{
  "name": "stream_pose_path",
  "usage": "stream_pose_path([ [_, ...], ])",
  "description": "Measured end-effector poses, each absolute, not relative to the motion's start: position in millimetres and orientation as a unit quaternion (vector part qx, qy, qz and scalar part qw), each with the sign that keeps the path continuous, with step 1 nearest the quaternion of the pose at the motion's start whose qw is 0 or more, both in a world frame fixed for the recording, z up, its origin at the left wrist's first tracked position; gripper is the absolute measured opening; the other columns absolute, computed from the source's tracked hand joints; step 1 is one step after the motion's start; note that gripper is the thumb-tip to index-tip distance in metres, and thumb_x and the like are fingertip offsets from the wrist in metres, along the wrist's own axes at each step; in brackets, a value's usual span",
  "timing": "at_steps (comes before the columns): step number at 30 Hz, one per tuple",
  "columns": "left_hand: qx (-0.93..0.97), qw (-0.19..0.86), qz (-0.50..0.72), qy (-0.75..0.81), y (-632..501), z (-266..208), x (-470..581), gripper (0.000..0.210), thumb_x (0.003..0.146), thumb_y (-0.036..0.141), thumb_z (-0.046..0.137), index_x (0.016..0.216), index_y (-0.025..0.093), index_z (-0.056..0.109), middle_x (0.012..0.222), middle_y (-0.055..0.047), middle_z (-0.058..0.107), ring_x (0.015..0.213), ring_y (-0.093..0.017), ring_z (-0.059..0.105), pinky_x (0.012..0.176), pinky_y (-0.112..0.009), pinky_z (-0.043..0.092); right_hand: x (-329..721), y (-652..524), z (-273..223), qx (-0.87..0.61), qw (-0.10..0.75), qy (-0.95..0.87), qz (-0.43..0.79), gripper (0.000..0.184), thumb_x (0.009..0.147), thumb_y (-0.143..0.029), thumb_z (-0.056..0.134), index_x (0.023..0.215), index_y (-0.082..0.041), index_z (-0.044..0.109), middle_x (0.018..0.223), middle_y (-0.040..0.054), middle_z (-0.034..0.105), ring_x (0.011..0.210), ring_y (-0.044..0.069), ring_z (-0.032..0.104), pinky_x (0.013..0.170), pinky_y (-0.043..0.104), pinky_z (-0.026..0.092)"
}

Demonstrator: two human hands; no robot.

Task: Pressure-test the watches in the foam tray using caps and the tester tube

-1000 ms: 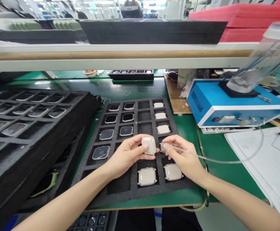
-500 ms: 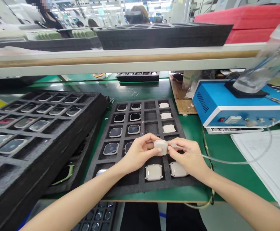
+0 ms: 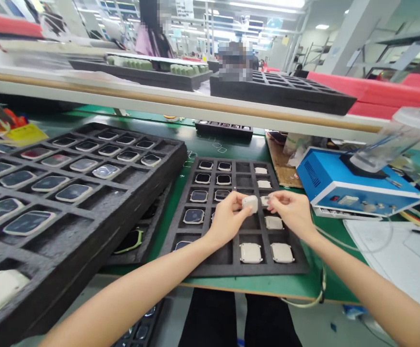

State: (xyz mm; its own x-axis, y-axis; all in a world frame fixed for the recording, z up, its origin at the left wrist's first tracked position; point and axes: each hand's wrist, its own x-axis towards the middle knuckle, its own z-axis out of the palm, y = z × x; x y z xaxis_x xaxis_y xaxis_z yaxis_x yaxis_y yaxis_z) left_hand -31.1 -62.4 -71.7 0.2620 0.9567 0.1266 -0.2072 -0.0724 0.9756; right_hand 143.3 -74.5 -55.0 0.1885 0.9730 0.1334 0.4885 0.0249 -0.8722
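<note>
My left hand (image 3: 229, 214) is closed on a small beige smartwatch case (image 3: 249, 205), thumb across its near face, above the black foam tray (image 3: 228, 270). My right hand (image 3: 293, 209) is just to the right, its fingers pinched together and apart from the case. A clear thin hose (image 3: 334, 243) runs from the blue box to my right hand; its tip is hidden by the fingers. Beige watch cases (image 3: 251, 253) lie in the tray's right columns, and dark-screened watches (image 3: 193, 216) in its left columns.
A larger foam tray (image 3: 123, 219) of watches stands stacked at the left. At the right are a blue control box (image 3: 343, 176) with a clear cylinder (image 3: 379, 144) on it and papers (image 3: 379, 260). A white shelf (image 3: 159, 103) crosses above the bench. People are in the background.
My right hand has drawn away from the watch case, leaving a gap. My left hand still holds the case, now turned slightly. The head view has shifted to the left.
</note>
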Motion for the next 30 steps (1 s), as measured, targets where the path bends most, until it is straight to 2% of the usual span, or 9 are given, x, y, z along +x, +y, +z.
stream_pose_path([
  [2,0.495,0.576,0.536,0.369,-53,-72,-37,0.015,0.073,0.017,0.065,0.084,0.015,0.056,0.082,-0.002,0.064,0.079,-0.017,0.065,0.070,-0.031,0.056,140,-53,-48,-0.661,0.344,-0.596,0.298,0.020,0.078,-0.025,0.053,0.082,-0.010,0.066,0.067,0.0076,0.069,0.057,0.015,0.066,0.048,0.020,0.050],
  [7,0.432,0.587,0.550,0.407,-36,-71,-49,0.008,0.083,0.016,0.059,0.088,0.013,0.056,0.081,-0.001,0.061,0.072,-0.013,0.062,0.064,-0.028,0.055,120,-21,-40,-0.658,0.226,-0.650,0.306,0.008,0.069,-0.012,0.059,0.064,-0.012,0.066,0.047,0.0018,0.061,0.040,0.012,0.058,0.035,0.018,0.041],
  [11,0.447,0.624,0.490,0.412,-38,-69,-53,0.017,0.090,0.027,0.054,0.098,0.012,0.058,0.084,-0.002,0.062,0.064,-0.012,0.060,0.057,-0.027,0.053,113,-27,-33,-0.656,0.193,-0.686,0.247,0.011,0.072,-0.010,0.057,0.073,-0.013,0.067,0.046,-0.0005,0.061,0.040,0.011,0.056,0.043,0.019,0.043],
  [13,0.462,0.642,0.454,0.411,-40,-69,-53,0.021,0.091,0.030,0.052,0.100,0.012,0.057,0.081,-0.002,0.062,0.060,-0.011,0.059,0.054,-0.026,0.051,113,-43,-29,-0.649,0.198,-0.707,0.200,0.014,0.074,-0.012,0.055,0.080,-0.014,0.067,0.056,0.0010,0.065,0.051,0.012,0.060,0.054,0.020,0.045],
  [16,0.491,0.649,0.410,0.410,-40,-71,-54,0.023,0.091,0.034,0.050,0.096,0.012,0.058,0.073,0.001,0.060,0.053,-0.009,0.055,0.048,-0.023,0.048,114,-81,-26,-0.623,0.187,-0.741,0.167,0.013,0.075,-0.015,0.055,0.079,-0.017,0.067,0.069,0.0024,0.069,0.066,0.014,0.062,0.063,0.022,0.044],
  [20,0.557,0.621,0.376,0.404,-41,-71,-54,0.031,0.092,0.038,0.048,0.075,0.013,0.055,0.053,0.008,0.047,0.036,-0.004,0.037,0.036,-0.018,0.033,110,-126,-24,-0.545,0.057,-0.820,0.166,0.016,0.073,-0.018,0.056,0.082,-0.017,0.070,0.077,0.0048,0.070,0.069,0.016,0.062,0.062,0.023,0.041],
  [24,0.658,0.563,0.334,0.372,-53,-59,-57,0.034,0.080,0.034,0.060,0.055,0.018,0.044,0.037,0.011,0.035,0.032,-0.005,0.031,0.035,-0.019,0.023,107,-134,-21,-0.530,0.008,-0.824,0.199,0.026,0.069,-0.024,0.063,0.093,-0.016,0.070,0.084,0.0063,0.068,0.069,0.017,0.059,0.055,0.023,0.038],
  [27,0.737,0.515,0.286,0.332,-63,-48,-61,0.025,0.063,0.027,0.072,0.053,0.016,0.052,0.043,0.008,0.046,0.042,-0.007,0.041,0.043,-0.020,0.029,111,-128,-23,-0.533,0.019,-0.812,0.236,0.019,0.067,-0.025,0.066,0.084,-0.016,0.071,0.077,0.0037,0.065,0.064,0.015,0.056,0.052,0.022,0.036],
  [30,0.797,0.486,0.215,0.287,-69,-41,-63,0.013,0.056,0.024,0.075,0.061,0.015,0.067,0.055,0.005,0.059,0.054,-0.010,0.048,0.052,-0.021,0.034,117,-129,-27,-0.508,0.067,-0.823,0.245,0.013,0.072,-0.018,0.062,0.081,-0.015,0.071,0.080,0.0044,0.065,0.067,0.015,0.055,0.059,0.023,0.039],
])
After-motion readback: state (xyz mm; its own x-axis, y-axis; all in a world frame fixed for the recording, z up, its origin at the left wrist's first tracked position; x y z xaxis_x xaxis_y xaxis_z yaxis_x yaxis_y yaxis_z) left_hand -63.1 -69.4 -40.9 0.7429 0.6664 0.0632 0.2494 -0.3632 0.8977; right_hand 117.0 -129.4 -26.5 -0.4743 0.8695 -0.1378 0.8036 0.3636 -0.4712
